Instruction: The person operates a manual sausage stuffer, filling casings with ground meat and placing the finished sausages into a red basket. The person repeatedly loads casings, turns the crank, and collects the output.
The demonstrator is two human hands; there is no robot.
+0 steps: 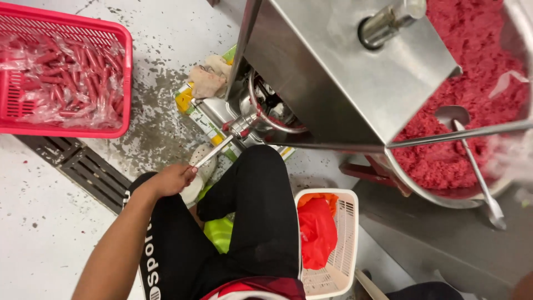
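Observation:
My left hand reaches down past my knee and grips the end of a thin metal tube that sticks out from the steel machine. The tube leads up to a fitting at the machine's lower left. My black-trousered legs sit below the machine. My right hand is out of sight. On the right, a large steel bowl holds pink minced meat, with a long metal ladle resting in it.
A red plastic crate of bagged red sausages stands at upper left on the speckled floor. A floor drain grate runs diagonally at left. A white basket with red and orange plastic sits by my right leg. Rags lie beside the machine.

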